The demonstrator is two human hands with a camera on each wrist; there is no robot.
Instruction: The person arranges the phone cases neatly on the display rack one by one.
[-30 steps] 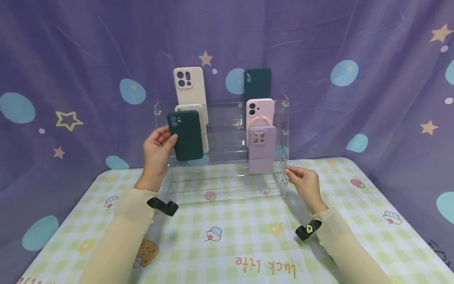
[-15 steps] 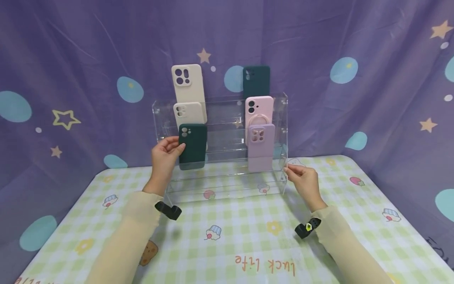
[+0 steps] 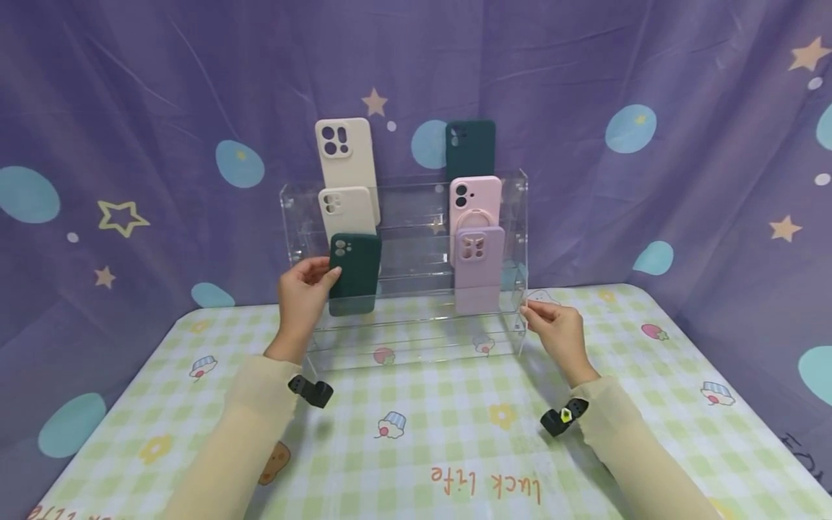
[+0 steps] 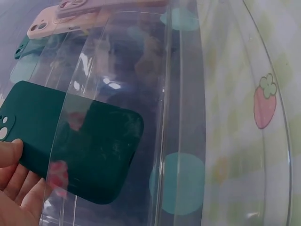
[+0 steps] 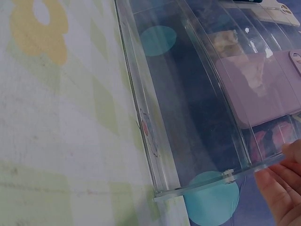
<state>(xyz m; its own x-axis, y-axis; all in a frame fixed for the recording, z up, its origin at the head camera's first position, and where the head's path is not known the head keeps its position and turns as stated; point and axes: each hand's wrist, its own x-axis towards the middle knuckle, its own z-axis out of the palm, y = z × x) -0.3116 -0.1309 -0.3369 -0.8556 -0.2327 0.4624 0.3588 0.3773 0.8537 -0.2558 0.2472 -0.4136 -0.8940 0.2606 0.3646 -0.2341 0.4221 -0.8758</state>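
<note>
My left hand [image 3: 305, 296] pinches a dark green phone case [image 3: 354, 273] by its left edge, thumb in front and fingers behind. The case's lower part lies behind the clear front lip of a tiered acrylic stand [image 3: 416, 289]; the left wrist view shows the green case [image 4: 89, 141] through that lip. At the stand's right side panel, my right hand [image 3: 560, 334] pinches the edge between thumb and fingers, as the right wrist view of the hand [image 5: 282, 188] also shows. A lilac phone case [image 3: 479, 271] stands in the same tier on the right.
Behind the green case stand a cream phone case [image 3: 347, 209] and a taller white one [image 3: 347, 155]. On the right, a pink case [image 3: 476, 195] and another dark green case [image 3: 471, 152] rise in the upper tiers. A checked cloth [image 3: 455, 412] covers the table before a purple curtain [image 3: 565, 72].
My left hand has moved right and down, bringing the green case from in front of the stand to behind its front lip. The right hand stays at the side panel.
</note>
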